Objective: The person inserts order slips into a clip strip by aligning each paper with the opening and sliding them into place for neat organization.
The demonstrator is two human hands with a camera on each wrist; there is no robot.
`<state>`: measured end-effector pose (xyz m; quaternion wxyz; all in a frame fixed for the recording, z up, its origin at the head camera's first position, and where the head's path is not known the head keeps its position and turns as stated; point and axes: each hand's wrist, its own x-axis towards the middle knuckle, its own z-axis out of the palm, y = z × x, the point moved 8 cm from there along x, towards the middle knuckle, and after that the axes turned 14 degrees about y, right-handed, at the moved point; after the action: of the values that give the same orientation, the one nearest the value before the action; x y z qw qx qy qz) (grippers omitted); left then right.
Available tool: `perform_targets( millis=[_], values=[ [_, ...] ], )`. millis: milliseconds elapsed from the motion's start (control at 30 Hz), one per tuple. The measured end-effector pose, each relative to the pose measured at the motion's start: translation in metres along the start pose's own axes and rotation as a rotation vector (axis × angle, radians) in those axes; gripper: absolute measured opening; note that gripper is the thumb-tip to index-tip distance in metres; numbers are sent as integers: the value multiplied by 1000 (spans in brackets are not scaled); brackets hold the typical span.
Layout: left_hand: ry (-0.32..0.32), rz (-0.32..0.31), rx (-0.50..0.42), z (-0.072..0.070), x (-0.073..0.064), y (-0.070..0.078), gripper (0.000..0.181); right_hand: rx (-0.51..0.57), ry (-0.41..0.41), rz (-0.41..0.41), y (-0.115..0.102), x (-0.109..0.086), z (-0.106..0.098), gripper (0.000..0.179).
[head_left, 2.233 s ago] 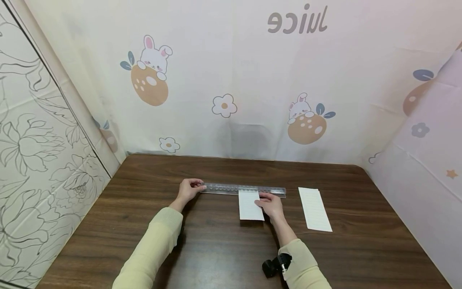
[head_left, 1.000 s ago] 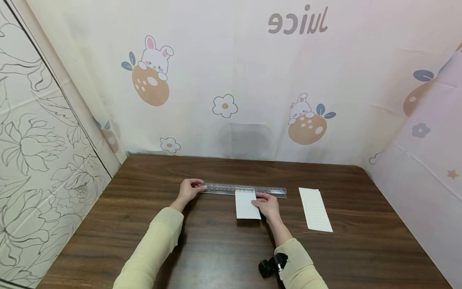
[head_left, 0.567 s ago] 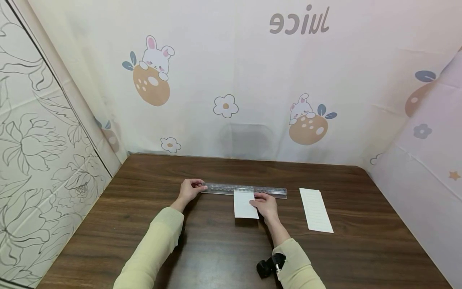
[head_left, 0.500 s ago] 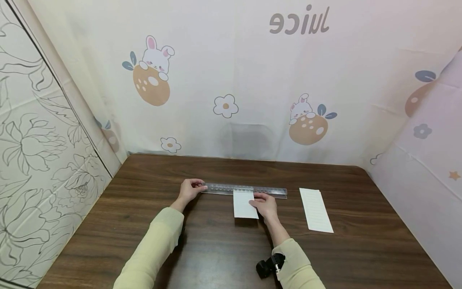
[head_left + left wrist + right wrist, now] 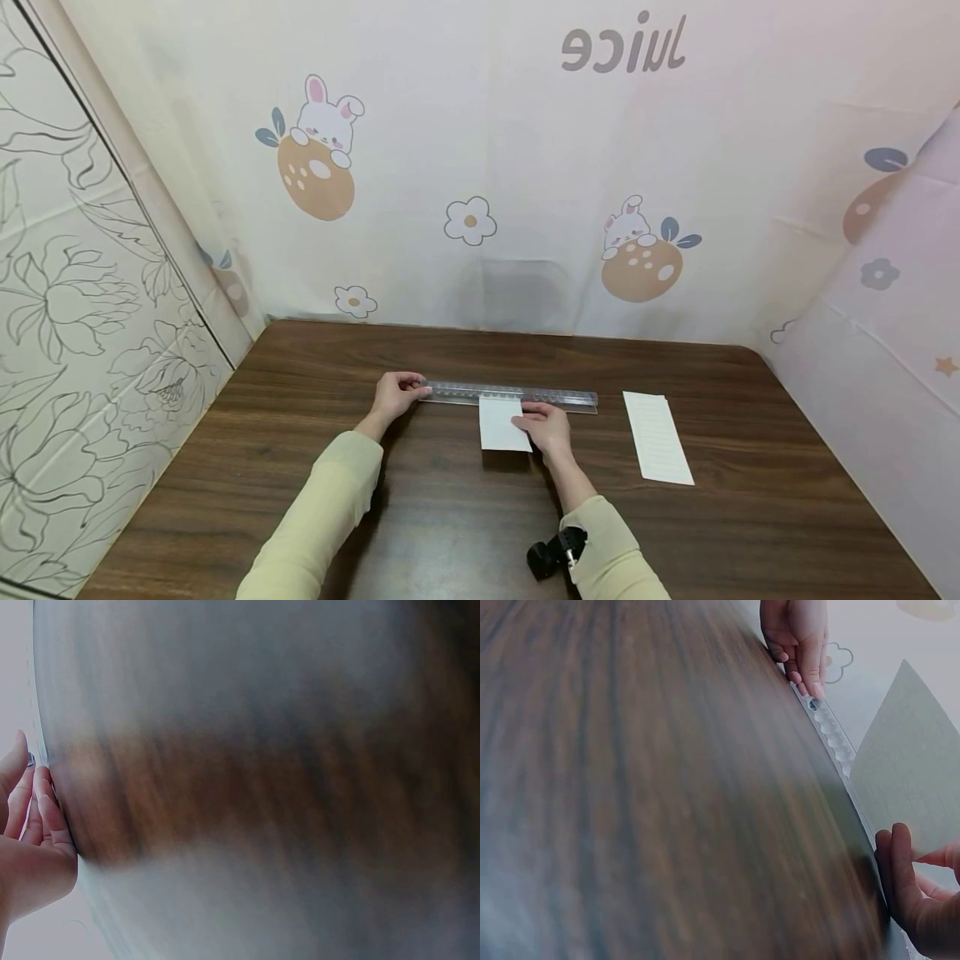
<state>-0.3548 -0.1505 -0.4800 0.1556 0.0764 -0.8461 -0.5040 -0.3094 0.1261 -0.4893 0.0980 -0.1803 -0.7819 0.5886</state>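
A clear plastic ruler lies across the far-middle part of the table. My left hand pinches its left end between thumb and fingers; the right wrist view shows this left hand at the ruler's tip as well. A small white sheet of paper meets the ruler's front edge near its middle. My right hand pinches the sheet's right edge, thumb on top. Beneath the paper's near edge lies a dark shadow, so that edge is raised. In the left wrist view, only part of the left hand shows at the side.
To the right, lined white paper sheets lie stacked slightly askew on the brown wooden table. A black wrist camera is strapped to my right sleeve. A curtain with rabbit prints hangs behind the table's far edge.
My right hand has moved the sheet of paper steadily left along the ruler, a short distance. The left hand and the ruler keep their place.
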Motion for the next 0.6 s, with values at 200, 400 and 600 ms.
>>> perform_targets(
  millis=[200, 400, 600],
  values=[
    [12, 11, -6, 0, 1, 1, 17, 4, -10, -21, -2, -2, 4, 30],
    [20, 18, 2, 0, 1, 2, 17, -6, -4, -14, -1, -1, 7, 29],
    [22, 28, 4, 0, 2, 1, 16, 3, -7, -1, -2, -3, 10, 29]
  ],
)
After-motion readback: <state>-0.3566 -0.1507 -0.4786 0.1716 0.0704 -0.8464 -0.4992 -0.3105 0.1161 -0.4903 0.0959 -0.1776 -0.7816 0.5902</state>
